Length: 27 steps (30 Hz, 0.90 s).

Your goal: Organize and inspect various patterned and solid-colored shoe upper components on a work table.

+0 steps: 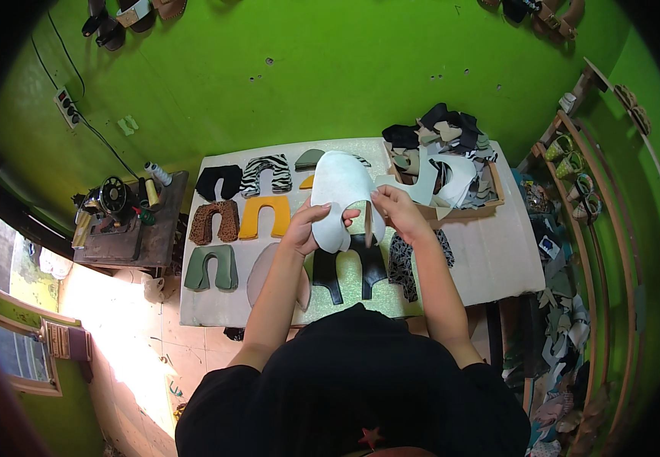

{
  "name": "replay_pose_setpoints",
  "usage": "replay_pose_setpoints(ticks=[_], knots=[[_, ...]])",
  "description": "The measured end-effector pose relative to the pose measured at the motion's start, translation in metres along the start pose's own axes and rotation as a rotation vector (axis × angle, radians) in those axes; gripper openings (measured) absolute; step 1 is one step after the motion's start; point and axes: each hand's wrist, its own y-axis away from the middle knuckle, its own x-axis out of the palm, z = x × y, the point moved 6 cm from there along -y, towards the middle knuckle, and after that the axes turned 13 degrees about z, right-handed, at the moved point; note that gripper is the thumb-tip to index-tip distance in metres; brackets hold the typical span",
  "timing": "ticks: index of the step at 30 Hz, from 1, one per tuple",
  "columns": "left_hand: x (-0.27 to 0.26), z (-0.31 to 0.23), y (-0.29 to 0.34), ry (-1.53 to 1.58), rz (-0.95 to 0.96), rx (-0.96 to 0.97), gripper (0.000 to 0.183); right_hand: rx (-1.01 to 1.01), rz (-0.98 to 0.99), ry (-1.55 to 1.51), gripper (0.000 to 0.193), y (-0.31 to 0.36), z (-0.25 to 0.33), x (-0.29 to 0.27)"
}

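Above the middle of the table I hold up a white U-shaped cut piece (339,177), its curved end pointing away from me. My left hand (306,226) grips its left leg. The fingers of my right hand (402,215) pinch the edge of its right leg, where a thin brownish edge shows. Below lie black U-shaped pieces (328,278), partly covered by the white piece. A beige piece (265,273) lies under my left forearm, and a grey-and-black patterned piece (402,266) sits beside my right forearm.
Stacks of U-shaped pieces lie at the left: black (218,183), zebra-striped (266,175), leopard-print (214,221), yellow (266,217) and green (215,268). A cardboard box (473,210) overflows with scraps at the back right. A sewing machine (113,199) stands left; a wooden rack (585,251) stands right.
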Motion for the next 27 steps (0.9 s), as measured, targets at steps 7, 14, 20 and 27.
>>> replay_pose_setpoints(ticks=[7,14,20,27], knots=[[0.005,-0.004,0.006,-0.037,-0.1,0.047,0.044,-0.07,0.185,-0.321,0.027,-0.004,-0.016,0.023],[-0.009,-0.001,0.016,0.117,0.076,-0.004,0.059,-0.343,-0.178,0.1,0.021,-0.008,0.008,-0.002],[0.034,-0.003,0.011,0.358,0.373,-0.018,0.067,-0.655,-0.301,0.481,0.024,-0.006,0.031,0.002],[0.01,-0.004,0.006,0.076,0.126,0.081,0.066,-0.496,-0.312,0.685,0.02,0.011,0.022,0.02]])
